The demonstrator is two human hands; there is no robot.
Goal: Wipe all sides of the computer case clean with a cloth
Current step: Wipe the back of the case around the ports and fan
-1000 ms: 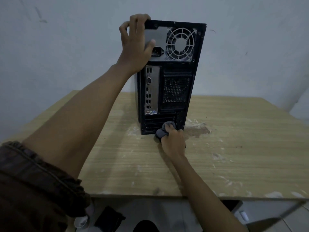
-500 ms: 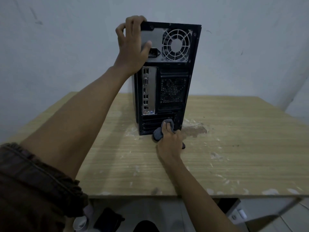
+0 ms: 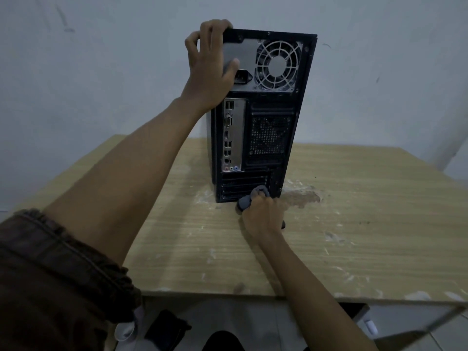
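Observation:
A black computer case (image 3: 271, 138) stands upright on the wooden table (image 3: 354, 236), its back panel with fan grille and ports facing me. My left hand (image 3: 209, 69) grips the case's top left corner, fingers curled over the top edge and thumb on the back panel. My right hand (image 3: 262, 219) holds a bunched grey cloth (image 3: 247, 200) and presses it against the bottom of the back panel, near the expansion slots. Part of the cloth is hidden under the hand.
The tabletop is scratched, with a worn patch (image 3: 301, 198) just right of the case's base. A pale wall (image 3: 101, 72) stands close behind the table. Under the near table edge lie dark items (image 3: 167, 330) on the floor.
The right hand with the cloth has stayed at the bottom of the back panel, shifting only slightly. The left hand keeps its hold on the top corner.

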